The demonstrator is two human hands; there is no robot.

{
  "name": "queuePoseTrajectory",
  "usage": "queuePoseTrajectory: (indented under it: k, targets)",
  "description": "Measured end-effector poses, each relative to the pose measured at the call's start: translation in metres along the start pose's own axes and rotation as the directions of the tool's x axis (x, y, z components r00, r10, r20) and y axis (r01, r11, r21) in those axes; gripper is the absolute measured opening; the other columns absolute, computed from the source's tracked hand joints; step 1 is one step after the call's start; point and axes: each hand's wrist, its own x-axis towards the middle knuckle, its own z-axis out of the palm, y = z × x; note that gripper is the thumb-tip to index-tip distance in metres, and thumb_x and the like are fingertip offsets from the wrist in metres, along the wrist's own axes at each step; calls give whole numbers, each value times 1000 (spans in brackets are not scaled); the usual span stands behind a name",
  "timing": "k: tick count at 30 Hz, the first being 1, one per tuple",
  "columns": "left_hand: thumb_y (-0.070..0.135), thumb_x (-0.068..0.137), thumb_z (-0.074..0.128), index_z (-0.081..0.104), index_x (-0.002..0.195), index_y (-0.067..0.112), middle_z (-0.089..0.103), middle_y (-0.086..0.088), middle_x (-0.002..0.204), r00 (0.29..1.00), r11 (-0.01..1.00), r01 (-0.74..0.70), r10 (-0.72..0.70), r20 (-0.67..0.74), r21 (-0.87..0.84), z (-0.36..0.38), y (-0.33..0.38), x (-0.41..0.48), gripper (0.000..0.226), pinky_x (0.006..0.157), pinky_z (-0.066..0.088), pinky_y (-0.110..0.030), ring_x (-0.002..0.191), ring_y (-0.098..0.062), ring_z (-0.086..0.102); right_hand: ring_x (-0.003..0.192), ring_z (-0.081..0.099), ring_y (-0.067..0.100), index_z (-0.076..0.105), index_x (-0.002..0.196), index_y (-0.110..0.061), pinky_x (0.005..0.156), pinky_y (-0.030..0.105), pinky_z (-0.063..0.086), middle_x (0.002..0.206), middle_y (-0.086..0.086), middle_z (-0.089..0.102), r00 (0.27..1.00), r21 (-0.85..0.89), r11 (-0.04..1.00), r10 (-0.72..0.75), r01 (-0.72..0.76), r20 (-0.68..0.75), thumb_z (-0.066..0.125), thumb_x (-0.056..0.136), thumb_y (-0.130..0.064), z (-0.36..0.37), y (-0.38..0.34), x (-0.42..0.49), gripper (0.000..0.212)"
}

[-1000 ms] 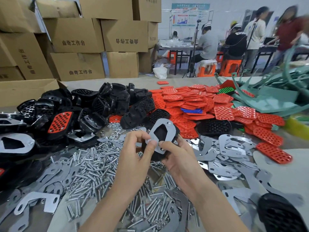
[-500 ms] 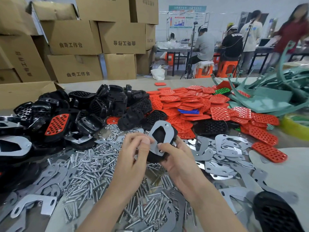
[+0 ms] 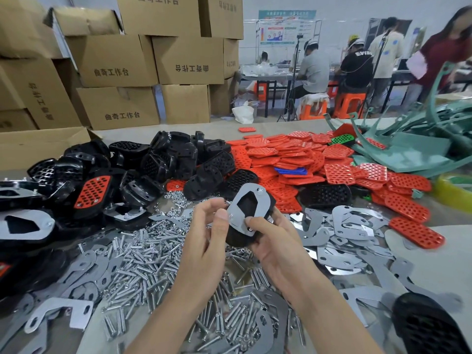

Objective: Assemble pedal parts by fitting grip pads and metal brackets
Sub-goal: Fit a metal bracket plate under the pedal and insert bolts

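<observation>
Above the middle of the table I hold a black pedal body [image 3: 238, 238] with a grey metal bracket [image 3: 249, 205] laid on its upper face. My right hand [image 3: 270, 241] grips the pedal from below and the right, with its thumb pressed on the bracket's lower edge. My left hand [image 3: 207, 233] is at the bracket's left edge, thumb and fingertips pinching at a small screw or nut there. Another screw head shows at the bracket's top corner. The pedal's underside is hidden.
Loose bolts and nuts [image 3: 143, 261] cover the table under my hands. Black pedal bodies [image 3: 163, 162] are heaped at the left, red grip pads [image 3: 306, 159] at the back right, flat metal brackets [image 3: 344, 233] at the right. Cardboard boxes [image 3: 115, 62] stand behind. People work at far tables.
The pedal with its bracket has tilted slightly more upright in my hands. My left fingers have shifted at the bracket's left edge. The view has drifted a little.
</observation>
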Motion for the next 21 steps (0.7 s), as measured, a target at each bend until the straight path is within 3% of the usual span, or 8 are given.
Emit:
queuePoseTrajectory:
  k: [3,6,9,11,15,18,21]
  targets:
    - [54,101,34,61,108,36,62,15,111,999,996,-29,30,-13,84,1,0,2,33,89,43,-15,112,-4,59,97,76,26,60,129,-8,78,33,61,112,16,77,1000,-18,1000,-12,11,-2,66,85,5,-1,0,0,47]
    - [49,102,35,66,109,34,55,17,117,999,992,-55,54,8,116,2,0,2,36,94,39,-10,119,0,54,99,75,25,60,131,-8,80,34,61,111,15,77,1000,-38,999,-28,28,-5,67,77,0,0,0,0,55]
    - [55,100,37,57,120,40,61,19,117,1000,1000,-2,2,18,30,1,-1,0,32,86,43,-8,115,0,59,99,76,26,60,130,-7,80,34,62,114,17,77,999,-12,999,-32,32,0,66,80,2,-1,1,1,52]
    - [57,99,37,57,113,39,65,16,108,1000,1000,19,-19,2,9,0,0,0,30,81,43,-8,106,-2,62,100,76,27,60,130,-8,82,37,63,115,17,76,999,-22,999,-33,33,2,67,80,2,-2,1,1,52]
    - [48,106,34,66,104,32,56,16,112,999,995,-36,35,9,95,1,1,4,36,88,38,-5,115,-1,56,95,76,26,59,130,-7,79,36,62,109,15,77,999,-47,998,-36,36,8,65,81,5,-3,1,1,51]
    - [49,106,34,66,110,34,52,17,118,998,993,-41,37,42,111,1,-1,2,35,94,40,-11,118,-1,55,92,76,23,60,129,-8,75,32,61,106,13,78,999,-47,998,-35,36,8,67,78,1,-2,1,1,53]
    - [52,103,43,55,117,40,61,19,111,1000,999,-14,13,16,40,0,-1,0,22,85,46,-12,109,-2,61,94,77,24,59,130,-7,74,32,62,109,14,78,999,-36,999,-37,37,4,62,88,8,-1,1,1,45]
